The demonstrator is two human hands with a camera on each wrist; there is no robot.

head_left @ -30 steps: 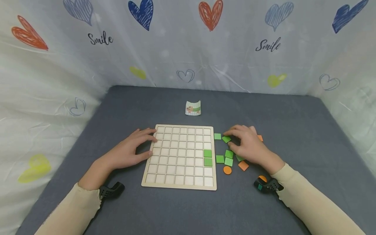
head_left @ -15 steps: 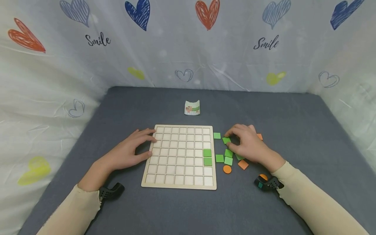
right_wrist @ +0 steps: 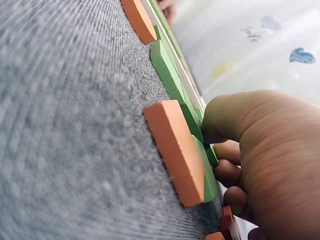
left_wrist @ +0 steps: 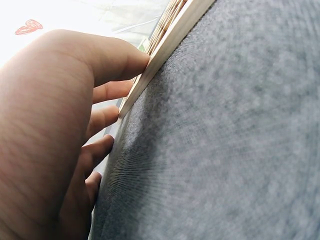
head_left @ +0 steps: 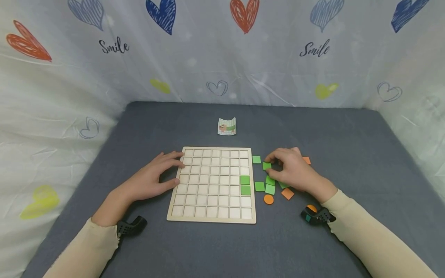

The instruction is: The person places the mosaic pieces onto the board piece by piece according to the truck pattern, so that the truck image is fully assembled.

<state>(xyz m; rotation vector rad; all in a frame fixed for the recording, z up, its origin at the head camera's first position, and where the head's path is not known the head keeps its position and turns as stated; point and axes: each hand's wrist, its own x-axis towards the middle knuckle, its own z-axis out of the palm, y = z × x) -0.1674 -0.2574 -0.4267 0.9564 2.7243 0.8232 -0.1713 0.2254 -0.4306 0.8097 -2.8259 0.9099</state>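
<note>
A pale wooden grid board (head_left: 212, 222) lies flat on the table, with two green tiles (head_left: 245, 180) in cells of its right-hand column. Against the board's left edge rest the thumb and fingertips of my left hand (head_left: 149, 179), the fingers fairly straight. My right hand (head_left: 295, 170) pinches a small green square tile (head_left: 267, 165) between thumb and index finger, just right of the board. In the right wrist view the thumb hides most of that tile. Close below it lie other green tiles (head_left: 259, 186) and an orange square tile (head_left: 287, 194).
A small picture card (head_left: 227, 126) stands or lies curled behind the board. An orange round piece (head_left: 269, 199) sits near the board's right edge, another orange piece (head_left: 311, 208) by the right wrist. Another orange tile (head_left: 306, 160) shows behind the right hand. A printed curtain (head_left: 194, 61) surrounds the table.
The green tile at my right fingertips has turned from slanted to nearly square with the board and shifted slightly left. My left hand stays on the board's edge.
</note>
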